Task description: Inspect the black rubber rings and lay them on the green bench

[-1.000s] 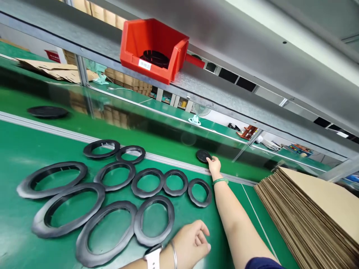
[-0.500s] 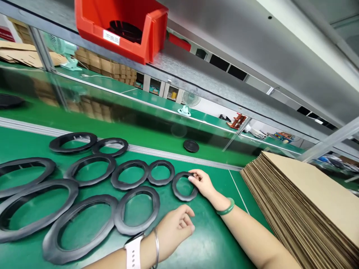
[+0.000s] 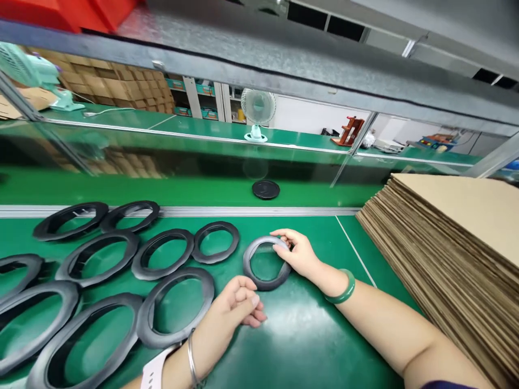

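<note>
My right hand grips the right rim of a black ring, thumb on top and fingers around the far edge. The ring is tilted, its near side close to the green tabletop. Just left of and below it is my left hand, fingers loosely curled and a little apart, holding nothing; its fingertips are close to the ring's near edge. Several more black rings lie to the left, among them a small one and a larger one beside my left wrist.
A tall stack of cardboard sheets stands on the right. Behind the metal rail lies a black disc. A metal shelf with a red bin spans overhead; a fan stands beyond.
The camera view has turned and levelled. The held ring has tipped up, showing a lighter grey upper face. My left hand has come nearer to it.
</note>
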### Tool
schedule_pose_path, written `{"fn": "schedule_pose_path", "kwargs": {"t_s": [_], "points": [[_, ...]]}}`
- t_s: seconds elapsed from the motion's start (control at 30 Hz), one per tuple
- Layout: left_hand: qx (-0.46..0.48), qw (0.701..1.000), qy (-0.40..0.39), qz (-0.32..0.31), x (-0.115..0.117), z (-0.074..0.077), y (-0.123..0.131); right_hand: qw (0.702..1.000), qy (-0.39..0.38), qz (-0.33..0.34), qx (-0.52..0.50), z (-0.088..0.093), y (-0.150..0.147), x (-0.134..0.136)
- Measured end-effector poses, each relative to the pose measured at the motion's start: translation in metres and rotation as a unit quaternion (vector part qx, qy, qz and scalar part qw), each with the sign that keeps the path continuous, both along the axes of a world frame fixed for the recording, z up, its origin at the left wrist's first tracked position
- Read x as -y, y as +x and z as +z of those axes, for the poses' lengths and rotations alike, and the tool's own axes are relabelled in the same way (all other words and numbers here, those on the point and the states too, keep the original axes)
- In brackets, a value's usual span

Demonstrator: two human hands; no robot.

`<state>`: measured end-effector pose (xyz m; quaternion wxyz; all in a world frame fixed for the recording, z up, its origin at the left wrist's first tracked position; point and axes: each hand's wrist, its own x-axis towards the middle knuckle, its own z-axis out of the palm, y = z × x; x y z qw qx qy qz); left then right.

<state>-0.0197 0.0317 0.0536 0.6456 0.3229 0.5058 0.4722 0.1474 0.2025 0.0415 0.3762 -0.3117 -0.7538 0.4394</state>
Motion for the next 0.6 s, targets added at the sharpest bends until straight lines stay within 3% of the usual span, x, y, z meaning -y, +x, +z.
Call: {"fn": "schedule_pose_path", "kwargs": {"t_s": [0.13,0.27,0.4,0.6], "points": [[0.019,0.998,-0.023,0.061,0.0012,0.0073,-0.0008,1.0,0.001,0.01,-0.016,0.0042,-0.0007,0.0044],[0.024,0.996,-0.017,0.084,0.0034,0.0073,-0.0001,0.997,-0.073,0.03,-0.024,0.0056,-0.0017,0.0034],[0.013,0.996,-0.003,0.093,0.0045,0.0072,0.0005,0.986,-0.15,0.055,-0.041,0.0046,-0.0018,0.002],[0.002,0.997,0.006,0.072,0.0039,0.0048,0.0021,0.984,-0.158,0.079,-0.038,0.0021,-0.0027,0.0012]]}}
